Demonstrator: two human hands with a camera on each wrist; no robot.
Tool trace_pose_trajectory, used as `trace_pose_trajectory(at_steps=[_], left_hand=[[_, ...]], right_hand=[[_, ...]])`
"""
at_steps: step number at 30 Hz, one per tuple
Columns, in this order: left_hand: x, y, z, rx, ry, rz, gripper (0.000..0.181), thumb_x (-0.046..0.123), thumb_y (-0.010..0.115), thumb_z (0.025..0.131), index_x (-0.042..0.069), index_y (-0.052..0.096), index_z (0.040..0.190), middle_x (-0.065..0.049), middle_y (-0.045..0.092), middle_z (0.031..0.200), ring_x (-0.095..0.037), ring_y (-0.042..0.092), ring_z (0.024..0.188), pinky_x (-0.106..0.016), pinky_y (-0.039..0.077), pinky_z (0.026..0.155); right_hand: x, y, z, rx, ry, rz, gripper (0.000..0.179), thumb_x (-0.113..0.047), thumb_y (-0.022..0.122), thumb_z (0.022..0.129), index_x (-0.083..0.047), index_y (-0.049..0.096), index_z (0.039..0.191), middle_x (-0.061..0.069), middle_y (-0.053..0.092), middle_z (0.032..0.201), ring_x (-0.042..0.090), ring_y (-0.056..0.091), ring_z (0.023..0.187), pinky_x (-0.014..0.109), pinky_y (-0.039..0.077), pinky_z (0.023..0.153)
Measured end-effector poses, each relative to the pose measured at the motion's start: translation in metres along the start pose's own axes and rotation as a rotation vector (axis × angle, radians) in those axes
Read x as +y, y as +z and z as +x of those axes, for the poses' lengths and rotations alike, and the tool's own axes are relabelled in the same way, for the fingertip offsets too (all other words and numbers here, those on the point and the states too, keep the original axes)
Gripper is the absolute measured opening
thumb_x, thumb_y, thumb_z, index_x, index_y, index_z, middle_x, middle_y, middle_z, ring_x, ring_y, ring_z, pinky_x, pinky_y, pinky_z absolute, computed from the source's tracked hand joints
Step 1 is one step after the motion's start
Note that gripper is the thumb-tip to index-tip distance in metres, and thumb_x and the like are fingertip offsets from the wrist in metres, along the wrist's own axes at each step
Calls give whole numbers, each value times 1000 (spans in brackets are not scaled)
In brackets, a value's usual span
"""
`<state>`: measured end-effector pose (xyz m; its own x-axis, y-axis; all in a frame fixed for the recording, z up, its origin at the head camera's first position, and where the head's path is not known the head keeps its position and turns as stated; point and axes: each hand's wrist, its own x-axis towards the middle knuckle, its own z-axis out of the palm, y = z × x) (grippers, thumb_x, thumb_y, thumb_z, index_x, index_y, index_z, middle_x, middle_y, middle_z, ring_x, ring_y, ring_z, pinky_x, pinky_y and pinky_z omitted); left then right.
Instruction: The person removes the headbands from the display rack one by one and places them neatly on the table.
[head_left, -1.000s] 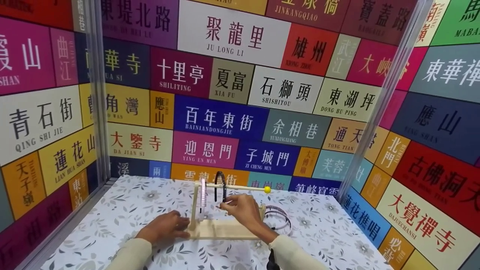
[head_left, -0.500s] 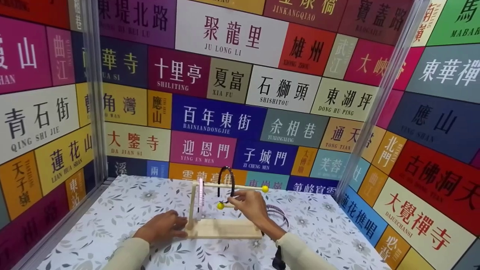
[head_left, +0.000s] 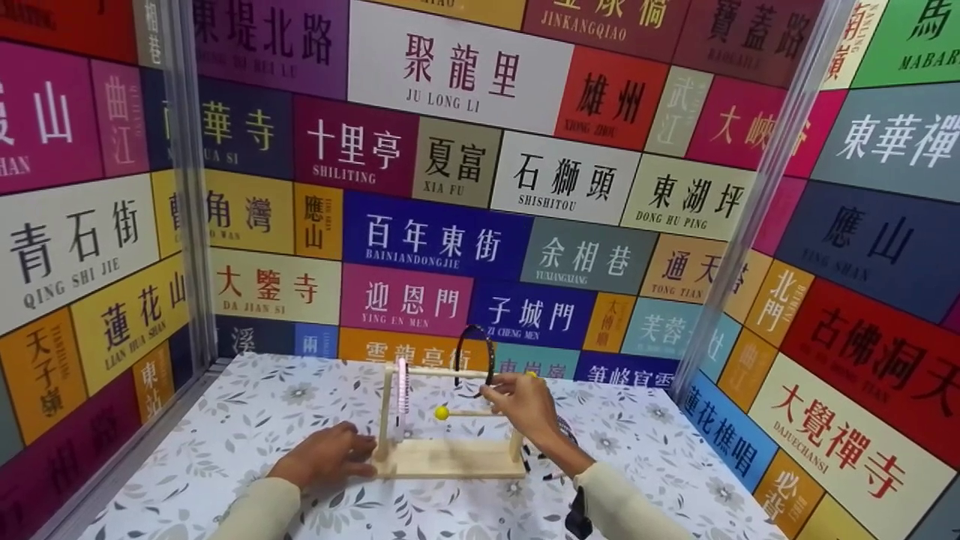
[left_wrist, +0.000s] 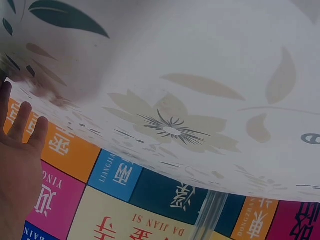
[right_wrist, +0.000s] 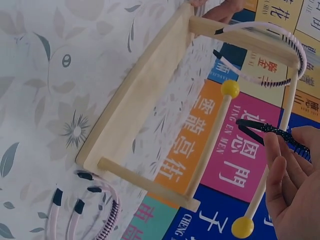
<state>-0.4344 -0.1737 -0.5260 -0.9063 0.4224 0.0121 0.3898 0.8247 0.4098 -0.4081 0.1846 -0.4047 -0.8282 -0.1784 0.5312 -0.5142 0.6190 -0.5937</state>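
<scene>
My right hand (head_left: 525, 405) pinches a black headband (head_left: 491, 356), its arch standing up across the upper rod (head_left: 435, 372) of a wooden stand (head_left: 450, 459). White dots show on the black headband (right_wrist: 282, 132) in the right wrist view, its two ends pointing away from the fingers. A pink headband (head_left: 403, 390) with dark stripes hangs on the upper rod beside the left post (head_left: 385, 412). My left hand (head_left: 326, 454) holds the left end of the base, thumb in front. The left wrist view catches only some fingers (left_wrist: 22, 122); the stand is out of that view.
Yellow balls cap the upper rod (right_wrist: 242, 227) and the lower rod (right_wrist: 230, 89). More pink striped headbands (right_wrist: 112, 210) lie on the table by the stand's right end, mostly hidden by my right wrist in the head view. A flowered cloth (head_left: 300, 390) covers the table; sign-patterned walls surround it.
My right hand has moved right along the upper rod with the black headband, away from the pink one. The lower rod's yellow ball has come into view. My left hand stays at the base.
</scene>
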Motion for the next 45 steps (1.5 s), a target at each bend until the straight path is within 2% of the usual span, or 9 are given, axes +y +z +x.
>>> trace_pose_trajectory(at_steps=[5, 12, 16, 20, 25, 29, 35, 40, 45], left_hand=[[1, -2, -1, 24, 102, 101, 58, 55, 73, 91, 21, 70, 138, 0, 67, 122, -20, 59, 106, -51, 53, 96], [-1, -1, 0, 16, 79, 87, 62, 58, 74, 89, 22, 69, 139, -1, 67, 121, -18, 59, 103, -51, 53, 95], [-1, 0, 2, 15, 51, 72, 63, 59, 75, 88, 23, 68, 139, 0, 66, 119, -18, 59, 101, -51, 54, 94], [0, 1, 3, 6, 17, 52, 63, 59, 76, 86, 25, 69, 139, 1, 65, 119, -17, 59, 102, -51, 53, 97], [2, 1, 1, -4, -14, 30, 62, 59, 77, 85, 27, 70, 137, 1, 65, 122, -18, 60, 104, -54, 53, 100], [1, 0, 0, 9, 11, 30, 61, 57, 78, 86, 25, 70, 137, 0, 66, 122, -19, 60, 104, -54, 53, 98], [-2, -2, 2, 42, 113, 86, 60, 53, 78, 88, 18, 71, 136, 0, 69, 116, -19, 59, 101, -51, 54, 92], [-2, -1, 5, 10, 64, 57, 59, 54, 78, 87, 21, 71, 135, 2, 67, 116, -18, 59, 101, -51, 53, 95], [-2, 0, 5, -6, 31, 45, 59, 55, 78, 86, 23, 71, 136, 1, 66, 119, -18, 59, 102, -52, 53, 97]], right_hand=[[7, -12, 0, 8, 14, -20, 22, -26, 79, 94, -10, 81, 108, 4, 80, 87, 21, 74, 62, 27, 57, 50], [20, -25, -2, 26, 28, -46, 24, -29, 78, 94, -9, 81, 109, 4, 80, 86, 26, 75, 64, 26, 48, 40], [27, -33, -5, 50, 48, -38, 29, -28, 78, 95, -5, 80, 113, 6, 79, 89, 27, 75, 65, 25, 51, 44], [34, -41, -7, 84, 56, -54, 25, -26, 79, 95, -7, 80, 111, 6, 80, 92, 17, 73, 60, 25, 56, 49], [39, -50, -8, 105, 73, -75, 19, -25, 80, 94, -11, 82, 107, 1, 79, 86, 7, 68, 54, 25, 50, 44], [42, -57, -8, 121, 106, -91, 21, -29, 80, 94, -12, 82, 107, 2, 79, 84, 8, 68, 55, 24, 44, 40], [47, -68, -9, 145, 165, -113, 26, -29, 79, 94, -11, 80, 112, 3, 80, 88, 10, 70, 58, 26, 50, 44], [55, -76, -11, 160, 176, -123, 24, -26, 79, 94, -8, 80, 110, 2, 80, 86, 11, 70, 58, 26, 43, 40], [65, -87, -17, 160, 197, -106, 26, -24, 78, 95, -5, 79, 111, 5, 79, 88, 13, 70, 58, 28, 52, 47]])
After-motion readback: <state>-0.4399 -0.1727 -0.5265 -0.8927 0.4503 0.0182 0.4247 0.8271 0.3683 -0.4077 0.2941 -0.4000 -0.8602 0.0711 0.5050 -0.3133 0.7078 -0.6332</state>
